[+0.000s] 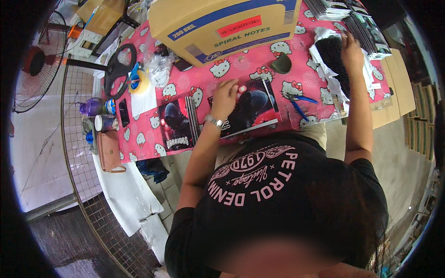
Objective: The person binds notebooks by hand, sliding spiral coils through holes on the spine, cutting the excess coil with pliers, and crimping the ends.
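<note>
black cloth of a shirt (278,194) nearest; then, on a pink patterned tablecloth (139,148), a dark-covered notebook (252,104) in front of the body, with the left hand (225,95) palm down on top, loosely open, fingers stretched over the upper part. just left, a small pile of similar notebooks (177,123); to the right, blue pens (306,98). farther right, the right hand (352,48), fingers bent over black spiral coils (331,58) on crumpled white paper (325,33); cannot tell whether gripping any. beyond, a large brown carton (232,16) and stacked books (366,30).
</note>
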A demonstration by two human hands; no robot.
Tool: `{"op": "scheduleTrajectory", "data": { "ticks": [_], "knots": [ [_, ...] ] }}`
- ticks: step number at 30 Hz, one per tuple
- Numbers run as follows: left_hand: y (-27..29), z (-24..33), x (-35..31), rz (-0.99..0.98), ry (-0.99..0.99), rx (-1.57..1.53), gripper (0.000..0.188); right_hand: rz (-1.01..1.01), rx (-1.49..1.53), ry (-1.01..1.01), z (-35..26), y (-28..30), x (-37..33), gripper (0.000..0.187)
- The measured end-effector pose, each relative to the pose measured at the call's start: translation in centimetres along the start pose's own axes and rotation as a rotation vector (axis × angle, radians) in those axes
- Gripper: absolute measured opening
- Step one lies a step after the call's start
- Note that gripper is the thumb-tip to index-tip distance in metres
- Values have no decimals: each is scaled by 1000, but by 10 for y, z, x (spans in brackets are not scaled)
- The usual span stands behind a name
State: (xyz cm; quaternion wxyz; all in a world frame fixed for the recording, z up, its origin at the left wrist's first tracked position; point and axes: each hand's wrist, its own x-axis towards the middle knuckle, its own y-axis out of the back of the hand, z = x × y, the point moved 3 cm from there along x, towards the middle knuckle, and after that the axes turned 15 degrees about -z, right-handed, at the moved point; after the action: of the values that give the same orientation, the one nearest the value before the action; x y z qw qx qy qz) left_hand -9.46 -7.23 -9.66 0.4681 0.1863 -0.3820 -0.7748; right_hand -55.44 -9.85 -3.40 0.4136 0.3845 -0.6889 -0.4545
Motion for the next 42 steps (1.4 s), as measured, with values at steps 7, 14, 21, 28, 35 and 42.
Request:
{"op": "scheduleTrajectory", "data": {
  "ticks": [7, 14, 21, 28, 35, 42],
  "knots": [
    [-30, -16, 24, -380, 158, -80, 30, -296, 643, 241, -73, -3, -85, 18],
    [-5, -23, 33, -308, 246, -65, 30, -410, 887, 281, -111, -28, -125, 31],
    [57, 83, 5, -275, 168, 257, 24, -747, 1380, 96, -139, -23, -167, 37],
    [12, 118, -27, 31, -37, 625, 36, -741, 1362, 474, -183, -24, -223, 65],
    [21, 115, -22, 82, -241, 598, 31, -848, 1359, 548, -171, -7, -192, 49],
    [37, 119, -15, -72, -295, 473, 22, -560, 924, 756, -172, 10, -156, 22]
  ]
}}
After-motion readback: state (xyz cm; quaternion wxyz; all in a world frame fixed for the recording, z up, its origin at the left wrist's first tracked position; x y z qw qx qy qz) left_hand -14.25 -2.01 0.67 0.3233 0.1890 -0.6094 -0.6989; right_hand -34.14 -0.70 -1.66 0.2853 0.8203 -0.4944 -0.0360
